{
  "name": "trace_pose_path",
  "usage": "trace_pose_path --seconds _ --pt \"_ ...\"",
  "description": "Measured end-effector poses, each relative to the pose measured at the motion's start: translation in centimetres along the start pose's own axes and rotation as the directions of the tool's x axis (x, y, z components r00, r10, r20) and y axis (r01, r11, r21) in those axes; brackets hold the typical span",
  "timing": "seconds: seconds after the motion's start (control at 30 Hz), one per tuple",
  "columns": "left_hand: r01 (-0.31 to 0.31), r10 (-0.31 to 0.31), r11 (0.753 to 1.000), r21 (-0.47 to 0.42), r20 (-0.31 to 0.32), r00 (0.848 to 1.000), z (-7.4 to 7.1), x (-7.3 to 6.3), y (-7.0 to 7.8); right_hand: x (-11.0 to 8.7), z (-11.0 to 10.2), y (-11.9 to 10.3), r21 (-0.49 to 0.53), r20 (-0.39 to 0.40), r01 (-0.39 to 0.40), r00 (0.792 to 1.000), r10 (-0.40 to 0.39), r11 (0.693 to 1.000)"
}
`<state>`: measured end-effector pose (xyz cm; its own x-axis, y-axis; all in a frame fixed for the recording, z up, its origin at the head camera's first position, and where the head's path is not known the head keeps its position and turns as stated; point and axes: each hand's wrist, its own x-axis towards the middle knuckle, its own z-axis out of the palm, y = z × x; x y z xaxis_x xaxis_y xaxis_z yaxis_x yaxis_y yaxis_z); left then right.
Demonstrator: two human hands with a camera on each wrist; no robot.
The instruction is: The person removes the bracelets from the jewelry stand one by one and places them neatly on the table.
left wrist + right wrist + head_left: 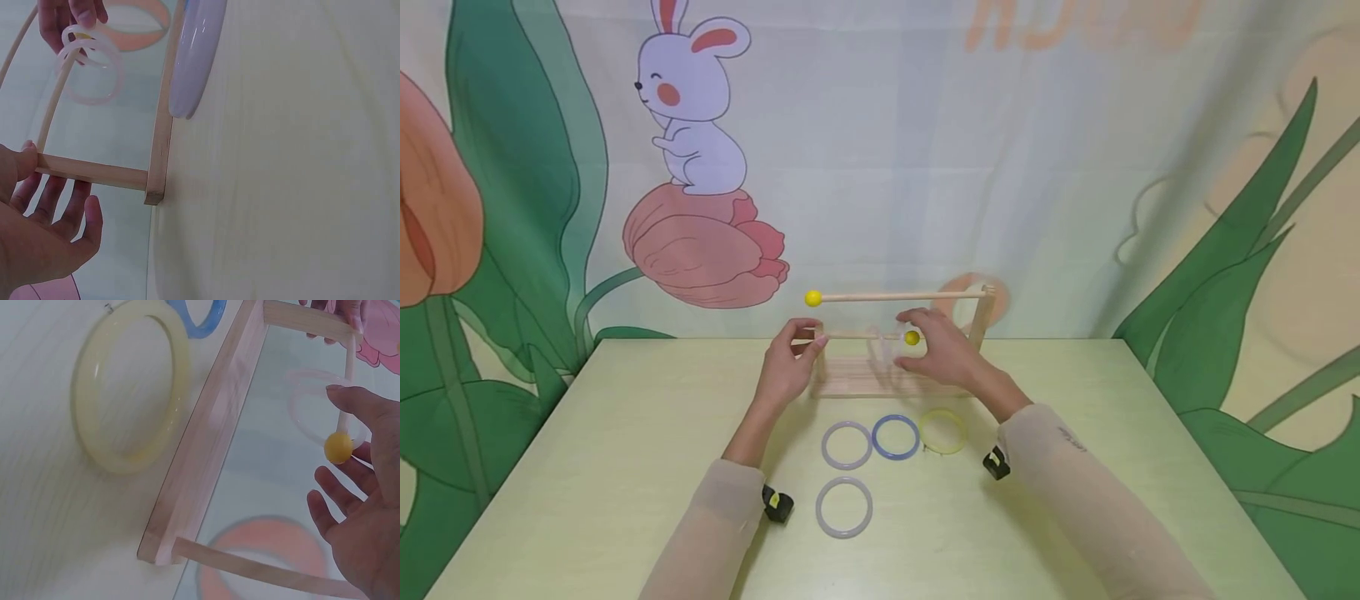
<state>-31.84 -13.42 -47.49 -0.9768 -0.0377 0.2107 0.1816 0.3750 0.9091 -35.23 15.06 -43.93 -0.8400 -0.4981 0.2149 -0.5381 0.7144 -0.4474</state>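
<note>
A wooden rack (857, 387) stands at the back of the table. My left hand (786, 367) grips its left post (94, 172) near the top, thumb on one side and fingers on the other. From there a lower rod (850, 336) runs right to a yellow ball (338, 448). A translucent pale ring (117, 87) hangs around this rod. My right hand (947, 350) is around the ball end, thumb and fingers curved about a second pale ring (67, 31); its exact contact is partly hidden. The upper rod (895, 297) ends in another yellow ball (813, 298).
In front of the rack lie a pale purple ring (825, 458), a blue ring (875, 450) and a yellow ring (964, 442). Nearer me lies another pale ring (820, 521). A printed curtain (850, 167) hangs behind the table (625, 467).
</note>
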Motion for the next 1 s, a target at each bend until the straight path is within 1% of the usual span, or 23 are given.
trace_pose_path --seconds 0.3,0.47,0.7,0.9,1.0 --pt "-0.007 0.007 1.0 0.001 0.0 1.0 0.1 0.0 -0.2 -1.3 -0.5 1.1 0.044 -0.047 -0.017 0.999 0.019 0.999" --pt "0.001 -0.001 1.0 0.002 -0.002 1.0 0.1 0.0 -0.2 -1.7 -0.6 1.4 0.046 -0.037 -0.013 0.999 0.015 0.999" --pt "0.013 -0.013 1.0 0.005 -0.001 1.0 0.0 0.0 -0.1 -2.4 -0.6 1.3 0.017 -0.035 0.012 0.999 -0.012 1.0" --pt "0.006 -0.006 1.0 -0.003 -0.007 1.0 0.0 0.0 0.0 -2.8 -0.6 1.2 0.023 -0.046 0.033 0.998 -0.032 0.999" --pt "0.013 -0.013 1.0 -0.004 -0.006 1.0 0.0 0.0 -0.1 -3.1 -0.6 1.2 0.026 -0.041 0.033 0.999 -0.032 0.999"
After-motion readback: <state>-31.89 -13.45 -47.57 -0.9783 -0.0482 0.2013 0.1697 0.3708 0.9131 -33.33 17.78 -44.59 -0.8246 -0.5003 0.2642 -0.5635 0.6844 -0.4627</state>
